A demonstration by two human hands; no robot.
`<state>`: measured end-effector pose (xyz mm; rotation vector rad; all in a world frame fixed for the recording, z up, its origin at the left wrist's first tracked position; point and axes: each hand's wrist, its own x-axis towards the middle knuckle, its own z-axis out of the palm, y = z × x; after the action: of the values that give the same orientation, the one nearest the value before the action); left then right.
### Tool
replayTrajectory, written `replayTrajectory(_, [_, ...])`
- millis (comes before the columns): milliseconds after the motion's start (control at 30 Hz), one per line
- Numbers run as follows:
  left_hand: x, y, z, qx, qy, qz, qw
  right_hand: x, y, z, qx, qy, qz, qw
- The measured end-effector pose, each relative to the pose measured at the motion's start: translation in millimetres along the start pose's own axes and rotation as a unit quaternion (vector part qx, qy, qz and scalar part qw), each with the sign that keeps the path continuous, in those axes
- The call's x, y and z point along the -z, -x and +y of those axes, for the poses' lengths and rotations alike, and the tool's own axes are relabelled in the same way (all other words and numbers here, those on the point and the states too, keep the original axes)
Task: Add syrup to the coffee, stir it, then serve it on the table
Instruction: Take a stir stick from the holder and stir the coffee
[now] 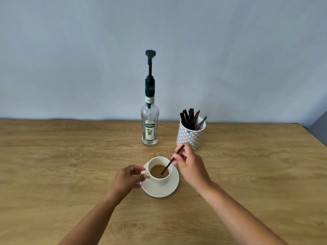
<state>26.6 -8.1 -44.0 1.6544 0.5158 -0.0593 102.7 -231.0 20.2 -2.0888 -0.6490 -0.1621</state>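
A white cup (163, 180) of light brown coffee (157, 171) stands on a white saucer (168, 190) in the middle of the wooden table (70, 156). My left hand (128, 179) pinches the cup's handle on its left side. A thin dark stirrer (172, 160) is held slanted by my right hand (190, 165), its lower end dipped in the coffee. Behind the cup stands a clear syrup bottle (149, 128) with a tall black pump (150, 71); it looks almost empty.
A white patterned holder (190, 137) with several dark stirrers stands to the right of the bottle, just behind my right hand. A pale wall runs along the table's far edge. The table's right edge shows at the far right.
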Motion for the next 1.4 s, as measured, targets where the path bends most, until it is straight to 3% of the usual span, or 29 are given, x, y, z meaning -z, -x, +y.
replayTrajectory(333, [-3.8, 5.3, 0.2, -0.005, 0.002, 0.025, 1.000, -27.1, 16.9, -0.7, -0.002, 0.030, -0.056, 0.998])
replayTrajectory(633, [-7.9, 3.7, -2.5, -0.003, 0.016, 0.035, 0.999, -11.9, 13.6, -0.6, 0.100, 0.171, -0.043, 0.979])
replayTrajectory(900, [-7.1, 6.6, -0.2, -0.010, 0.025, 0.028, 0.999, -19.3, 22.2, -6.8, 0.097, 0.130, -0.052, 0.985])
replayTrajectory(1167, [-6.6, 3.4, 0.2, 0.003, 0.038, 0.027, 0.999, -13.0, 17.6, -0.6, 0.119, 0.194, -0.031, 0.973])
replayTrajectory(1400, [-6.6, 3.4, 0.3, 0.009, 0.033, 0.029, 0.999, -19.0, 22.5, -5.5, 0.108, 0.148, -0.049, 0.982])
